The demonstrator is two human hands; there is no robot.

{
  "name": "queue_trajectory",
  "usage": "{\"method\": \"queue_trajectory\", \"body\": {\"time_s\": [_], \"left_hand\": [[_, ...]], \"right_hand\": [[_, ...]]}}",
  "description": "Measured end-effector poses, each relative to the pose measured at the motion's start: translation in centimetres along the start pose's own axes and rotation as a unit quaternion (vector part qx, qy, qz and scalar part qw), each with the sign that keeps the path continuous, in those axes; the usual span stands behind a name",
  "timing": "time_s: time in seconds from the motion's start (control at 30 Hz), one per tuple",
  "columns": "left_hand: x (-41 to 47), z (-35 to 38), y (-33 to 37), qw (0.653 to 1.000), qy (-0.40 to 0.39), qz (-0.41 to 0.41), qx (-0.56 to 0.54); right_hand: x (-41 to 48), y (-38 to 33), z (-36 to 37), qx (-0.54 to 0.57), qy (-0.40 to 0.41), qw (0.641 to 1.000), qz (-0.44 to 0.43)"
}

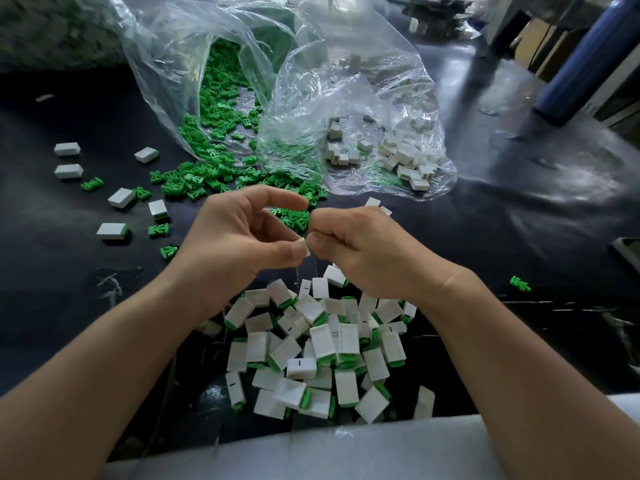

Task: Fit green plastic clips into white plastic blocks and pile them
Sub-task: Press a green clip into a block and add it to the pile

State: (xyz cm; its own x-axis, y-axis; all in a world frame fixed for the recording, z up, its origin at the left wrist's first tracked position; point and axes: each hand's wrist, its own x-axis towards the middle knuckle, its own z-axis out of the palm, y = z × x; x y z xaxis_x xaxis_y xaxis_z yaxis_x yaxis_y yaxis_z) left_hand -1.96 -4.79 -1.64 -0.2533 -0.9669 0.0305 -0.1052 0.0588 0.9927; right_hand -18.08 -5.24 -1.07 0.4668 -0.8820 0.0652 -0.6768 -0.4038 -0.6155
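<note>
Above the dark bench (519, 237), I see both hands meeting over the pile of fitted blocks (322, 351).
Left hand (239, 233) fingers pinch a white block (304, 246); right hand (360, 251) curls against it, but I cannot tell its grip. Green clips (207, 168) lie beyond.

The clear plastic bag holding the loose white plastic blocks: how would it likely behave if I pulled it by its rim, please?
The clear plastic bag looks thin and crumpled, so it would probably be floppy and crease rather than slide as one. The white plastic blocks lie loose inside, so they would likely shift and weigh down one end.
</note>
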Motion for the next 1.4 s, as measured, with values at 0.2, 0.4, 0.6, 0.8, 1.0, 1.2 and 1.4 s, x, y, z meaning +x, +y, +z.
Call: {"method": "queue_trajectory", "body": {"time_s": [0.2, 0.4, 0.6, 0.8, 1.0, 1.2, 1.4], "left_hand": [[-0.1, -0.1, 0.0, 0.999, -0.039, 0.014, 0.027], [0.1, 0.1, 0.0, 0.999, -0.022, 0.011, -0.048], [0.6, 0.6, -0.2, 0.993, 0.029, 0.025, -0.109], [0.4, 0.5, -0.1, 0.991, 0.051, 0.05, -0.117], [0.4, 0.6, 0.1, 0.99, 0.034, 0.057, -0.127], [0.3, 0.6, -0.1, 0.99, 0.023, 0.058, -0.13], [0.3, 0.7, -0.1, 0.989, 0.017, 0.065, -0.135]], "right_hand": [[-0.1, -0.2, -0.3, -0.046, -0.036, 0.998, -0.023], [-0.2, 0.0, -0.2, 0.036, 0.006, 0.999, -0.013], [0.3, 0.4, -0.1, 0.236, 0.047, 0.968, 0.073], [0.6, 0.0, 0.4, 0.501, -0.069, 0.851, 0.142], [0.6, -0.4, 0.2, 0.567, -0.116, 0.798, 0.166], [0.7, -0.6, 0.6, 0.574, -0.113, 0.791, 0.178], [0.5, -1.0, 0.8, 0.551, -0.078, 0.811, 0.178]]}}
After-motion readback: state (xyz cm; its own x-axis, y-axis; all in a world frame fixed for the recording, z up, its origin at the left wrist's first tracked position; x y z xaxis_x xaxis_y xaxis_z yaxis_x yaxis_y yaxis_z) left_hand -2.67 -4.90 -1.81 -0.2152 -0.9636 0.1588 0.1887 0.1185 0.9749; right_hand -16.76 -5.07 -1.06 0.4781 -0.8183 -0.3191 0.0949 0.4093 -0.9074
